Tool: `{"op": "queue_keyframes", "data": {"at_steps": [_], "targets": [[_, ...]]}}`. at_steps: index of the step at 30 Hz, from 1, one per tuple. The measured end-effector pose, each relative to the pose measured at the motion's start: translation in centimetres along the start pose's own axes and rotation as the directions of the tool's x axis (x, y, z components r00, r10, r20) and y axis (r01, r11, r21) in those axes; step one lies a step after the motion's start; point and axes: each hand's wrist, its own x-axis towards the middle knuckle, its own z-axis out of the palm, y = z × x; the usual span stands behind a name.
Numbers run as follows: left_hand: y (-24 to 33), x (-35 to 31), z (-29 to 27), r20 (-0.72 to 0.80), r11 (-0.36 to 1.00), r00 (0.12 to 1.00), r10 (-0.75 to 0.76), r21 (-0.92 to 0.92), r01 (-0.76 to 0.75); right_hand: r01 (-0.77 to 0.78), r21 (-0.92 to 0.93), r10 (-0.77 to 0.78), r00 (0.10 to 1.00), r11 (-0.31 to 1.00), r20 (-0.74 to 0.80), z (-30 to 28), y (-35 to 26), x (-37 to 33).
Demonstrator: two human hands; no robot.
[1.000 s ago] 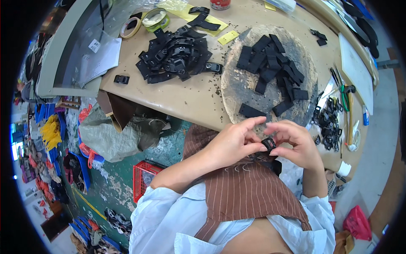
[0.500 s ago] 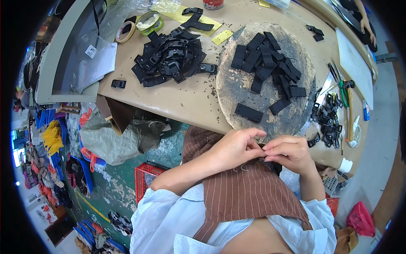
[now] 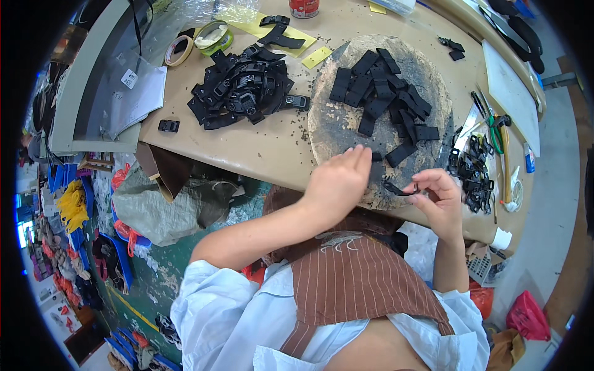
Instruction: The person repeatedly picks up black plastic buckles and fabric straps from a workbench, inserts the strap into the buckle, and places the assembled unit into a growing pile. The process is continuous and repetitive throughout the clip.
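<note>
On the front left of a round, worn block, my left hand covers most of a black strap piece, its fingers together and closed on it. Only the strap's right end shows. In my right hand, thumb and fingers pinch a small, curved black buckle over the block's front edge. Further back on the block lies a loose heap of flat black strap pieces. To the right, several small black buckles are piled on the table.
Left of the block lies a heap of black straps with buckles, and a single buckle lies apart. A hammer, green-handled pliers and a blue tube are at the right. Tape and a green tin stand back left.
My hands have parted from in front of my apron. The left moved up and left onto the lone strap on the block; the right, slightly higher, now shows a buckle in its fingers.
</note>
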Motion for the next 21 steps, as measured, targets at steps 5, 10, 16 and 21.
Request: {"op": "queue_keyframes", "data": {"at_steps": [5, 10, 16, 21], "targets": [[0.4, 1.3, -2.3, 0.382, 0.087, 0.880, -0.282, -0.904, 0.420, 0.287, 0.013, -0.287, 0.954, 0.958, 0.086, 1.9, -2.1, -0.3], [2.3, 0.5, -3.1, 0.310, -0.080, 0.923, -0.229, -0.951, 0.300, 0.443, -0.015, -0.438, 0.892, 0.897, 0.112, 1.9, -2.4, 0.9], [2.6, 0.2, -4.0, 0.310, 0.061, 0.912, -0.268, -0.939, 0.337, 0.455, 0.084, -0.463, 0.874, 0.887, 0.148, 2.1, -3.5, 0.5], [2.8, -0.2, -3.9, 0.314, 0.101, 0.919, -0.241, -0.933, 0.345, 0.432, -0.001, -0.429, 0.897, 0.902, 0.103, 1.7, -3.0, 1.3]]}}
